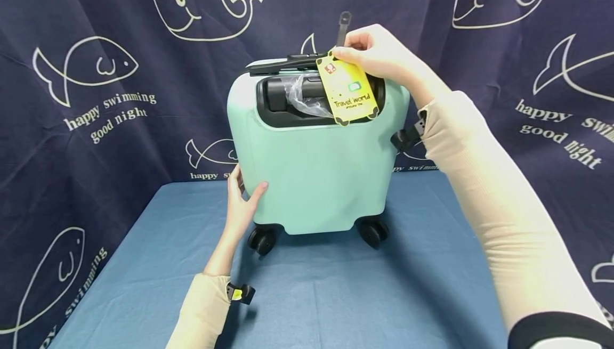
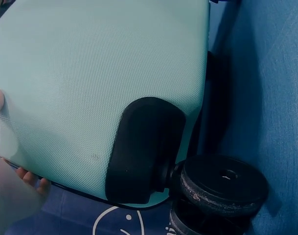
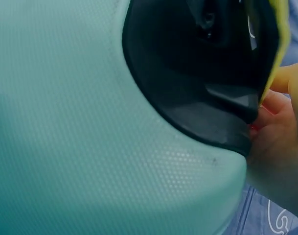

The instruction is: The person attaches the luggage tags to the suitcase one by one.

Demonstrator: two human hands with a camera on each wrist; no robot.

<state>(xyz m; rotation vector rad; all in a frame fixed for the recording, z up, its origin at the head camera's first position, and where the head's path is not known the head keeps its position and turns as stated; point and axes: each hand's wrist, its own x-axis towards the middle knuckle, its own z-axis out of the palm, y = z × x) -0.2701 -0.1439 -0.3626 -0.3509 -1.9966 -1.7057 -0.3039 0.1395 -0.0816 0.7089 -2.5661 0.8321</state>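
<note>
A mint-green suitcase [image 1: 316, 173] stands upright on its black wheels [image 1: 371, 230], its broad side facing me. My left hand [image 1: 242, 205] grips its lower left edge, thumb on the front and fingers round the side. In the left wrist view, a wheel [image 2: 224, 186] shows close up. At the top right, my right hand [image 1: 379, 53] pinches the upper end of a yellow luggage tag [image 1: 347, 93] printed "Travel World". A black strap [image 1: 343, 29] sticks up beside those fingers. Behind the tag, clear plastic wrap [image 1: 307, 98] covers part of the black handle [image 1: 276, 93] in the recess.
A blue cloth [image 1: 307, 295] covers the table under the suitcase. Close behind hangs a dark blue curtain [image 1: 120, 13] with white whale and fish drawings. A black carry handle [image 1: 273, 66] runs along the suitcase top.
</note>
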